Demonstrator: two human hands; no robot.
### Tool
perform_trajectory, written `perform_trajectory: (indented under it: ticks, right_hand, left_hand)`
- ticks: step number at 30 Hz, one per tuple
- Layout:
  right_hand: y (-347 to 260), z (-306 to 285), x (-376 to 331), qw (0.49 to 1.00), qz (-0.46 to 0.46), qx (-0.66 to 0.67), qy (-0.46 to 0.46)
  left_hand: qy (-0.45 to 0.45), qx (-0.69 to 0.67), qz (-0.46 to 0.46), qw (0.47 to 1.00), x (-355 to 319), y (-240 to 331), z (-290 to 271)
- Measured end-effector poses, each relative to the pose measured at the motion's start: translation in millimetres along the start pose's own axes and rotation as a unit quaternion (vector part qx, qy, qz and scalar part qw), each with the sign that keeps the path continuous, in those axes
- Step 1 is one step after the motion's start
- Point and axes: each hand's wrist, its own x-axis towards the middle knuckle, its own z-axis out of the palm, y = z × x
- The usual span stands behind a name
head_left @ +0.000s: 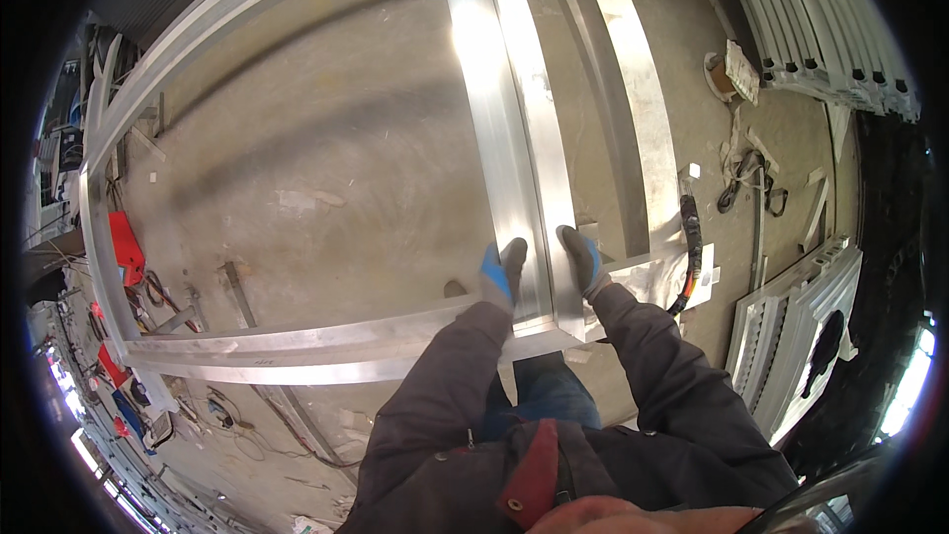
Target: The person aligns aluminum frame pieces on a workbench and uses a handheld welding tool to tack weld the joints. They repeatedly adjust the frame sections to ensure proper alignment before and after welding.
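Note:
In grey work gloves with blue on them, my hands sit on either side of a long, shiny metal beam (499,138) running away from me. My left hand (503,273) grips its left edge near the close end, thumb on top. Opposite, my right hand (583,262) holds the right edge, fingers partly hidden. A lengthwise step or seam divides the beam; whether it is one profile or two side by side, I cannot tell. Its near end meets the front rail of a large metal frame (297,344), close to my body.
Another flat metal bar (643,109) runs alongside on the right. Near its end lies a dark cable bundle (690,242). Stacked white profiles (811,10) stand far right, with more metal sections (791,336) at near right. Red items (126,247) and cables lie at left.

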Motion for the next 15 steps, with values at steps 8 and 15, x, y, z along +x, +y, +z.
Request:
perform_trajectory:
  ticks: [8,15]
  right_hand:
    - [-5.3,-0.1,-1.1,0.987,0.059,0.142,-0.035]
    - [6.4,-3.1,-3.3,0.988,-0.102,-0.114,-0.013]
  left_hand:
    - [-0.014,-0.041,-0.058,0.997,6.2,-7.5,-3.7]
    - [0.004,-0.043,-0.120,0.992,-6.0,-1.1,-14.5]
